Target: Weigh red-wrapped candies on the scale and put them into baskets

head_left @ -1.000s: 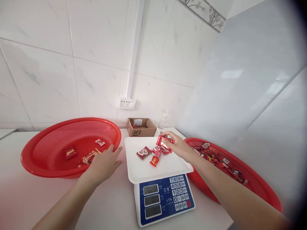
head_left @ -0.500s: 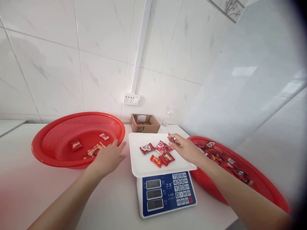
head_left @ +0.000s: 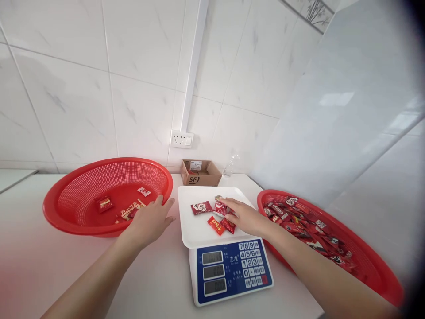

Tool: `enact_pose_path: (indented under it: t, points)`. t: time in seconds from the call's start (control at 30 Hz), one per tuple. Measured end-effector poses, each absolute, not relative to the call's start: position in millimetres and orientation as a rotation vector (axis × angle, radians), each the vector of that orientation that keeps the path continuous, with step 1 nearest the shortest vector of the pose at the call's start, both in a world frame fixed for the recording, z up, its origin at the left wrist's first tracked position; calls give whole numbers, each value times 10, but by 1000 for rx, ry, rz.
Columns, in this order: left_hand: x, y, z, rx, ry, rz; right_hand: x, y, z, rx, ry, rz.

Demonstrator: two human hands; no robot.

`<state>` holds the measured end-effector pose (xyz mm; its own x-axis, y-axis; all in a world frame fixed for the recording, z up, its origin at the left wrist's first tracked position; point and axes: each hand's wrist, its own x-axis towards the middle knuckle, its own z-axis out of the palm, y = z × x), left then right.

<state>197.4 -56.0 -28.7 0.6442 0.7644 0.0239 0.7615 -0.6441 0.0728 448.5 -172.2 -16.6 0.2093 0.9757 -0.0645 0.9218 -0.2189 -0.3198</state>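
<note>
My left hand (head_left: 151,223) is at the right rim of the left red plastic basket (head_left: 63,190), fingers stretched and apart, holding nothing. Over the white weighing pan (head_left: 192,235) of a digital scale, my right hand (head_left: 244,216) lies low on small wrapped snack packets, its fingers extended and thumb apart. Beneath its fingertips is a red-and-pink packet (head_left: 219,208), partly covered. Close by are a dark red packet (head_left: 201,208), an orange-red packet (head_left: 216,226), another red packet (head_left: 228,225) and a small gold-coloured piece (head_left: 218,198).
Several packets, one of them red (head_left: 104,204), lie in the left basket. A right red basket (head_left: 381,283) holds many more. The scale's blue keypad panel (head_left: 234,270) faces me. Behind the pan stand a small cardboard box (head_left: 202,178) and a clear plastic bottle (head_left: 231,164).
My right hand has moved left and down onto the packets, its pinched fingers now spread out. The dark red packet has shifted slightly left. My left hand has barely moved.
</note>
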Motion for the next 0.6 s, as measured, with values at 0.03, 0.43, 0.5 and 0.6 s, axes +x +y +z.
enact_pose_path:
  t: [0.03,0.43,0.5,0.6]
  points:
    - [1975,-559,-288,2791,1297,83,4486,-1710,-192,-2234,-1840,391]
    - [1974,-543,-296,2778,1295,85,4563,-1612,-284,-2351,-1782,209]
    - [1976,-545,-298,2776,1292,93,4533,-1624,-301,-2329,-1787,158]
    - [1979,-549,-298,2779,1291,99,4475,-1639,-318,-2289,-1871,229]
